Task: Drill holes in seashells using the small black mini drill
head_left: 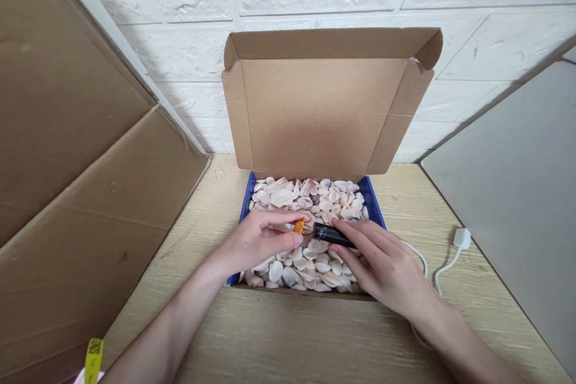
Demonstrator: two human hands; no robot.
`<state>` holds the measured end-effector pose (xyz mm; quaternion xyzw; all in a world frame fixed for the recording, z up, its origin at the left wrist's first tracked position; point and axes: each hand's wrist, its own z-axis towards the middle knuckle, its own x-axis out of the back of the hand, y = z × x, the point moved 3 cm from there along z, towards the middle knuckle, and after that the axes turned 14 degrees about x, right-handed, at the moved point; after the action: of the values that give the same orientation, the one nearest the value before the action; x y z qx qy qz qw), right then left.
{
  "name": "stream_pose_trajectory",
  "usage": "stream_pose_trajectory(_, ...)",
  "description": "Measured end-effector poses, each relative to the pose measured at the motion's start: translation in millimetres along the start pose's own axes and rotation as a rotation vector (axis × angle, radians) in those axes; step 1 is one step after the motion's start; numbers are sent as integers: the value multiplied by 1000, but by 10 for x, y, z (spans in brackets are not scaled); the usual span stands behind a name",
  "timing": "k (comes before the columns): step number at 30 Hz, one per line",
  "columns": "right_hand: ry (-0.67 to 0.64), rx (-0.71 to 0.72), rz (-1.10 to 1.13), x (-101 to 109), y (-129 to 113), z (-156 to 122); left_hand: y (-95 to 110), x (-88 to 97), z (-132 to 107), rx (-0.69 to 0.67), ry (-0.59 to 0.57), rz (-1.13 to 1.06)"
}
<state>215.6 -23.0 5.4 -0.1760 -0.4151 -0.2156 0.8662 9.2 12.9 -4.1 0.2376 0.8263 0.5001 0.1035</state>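
An open cardboard box with blue inner walls sits on the wooden table, filled with several pale seashells. Its lid stands upright against the wall. My left hand hovers over the shells, pinching a small orange shell between thumb and fingers. My right hand holds a black tube-like tool, its tip pointed at the orange shell. Both hands rest over the box's near half.
A large cardboard sheet leans along the left. A grey panel stands at the right. A white cable with a small plug lies on the table right of the box. A yellow tag shows at the bottom left.
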Motion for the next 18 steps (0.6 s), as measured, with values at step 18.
stream_pose_trajectory(18, 23, -40, -39, -12, 22, -26, 95, 35, -25, -49, 75, -114)
